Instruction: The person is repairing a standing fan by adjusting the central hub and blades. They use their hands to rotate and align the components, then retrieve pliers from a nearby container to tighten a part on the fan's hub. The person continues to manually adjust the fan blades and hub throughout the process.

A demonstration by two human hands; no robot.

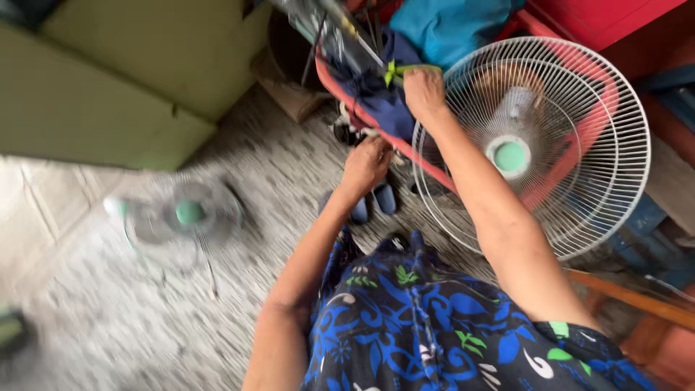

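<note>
Right hand (pixel 424 93) closed on green strip (pixel 394 71), left hand (pixel 367 164) gripping sth unclear by fan guard (pixel 579 101); blade-less fan (pixel 510 156) not reassembled.

A mottled grey floor (pixel 239 217) runs beneath a pale green cabinet (pixel 123 80) at upper left. A small fan (pixel 181 221) stands blurred on the floor. Red furniture (pixel 601 18) fills the upper right corner. Soft, even daylight.
</note>
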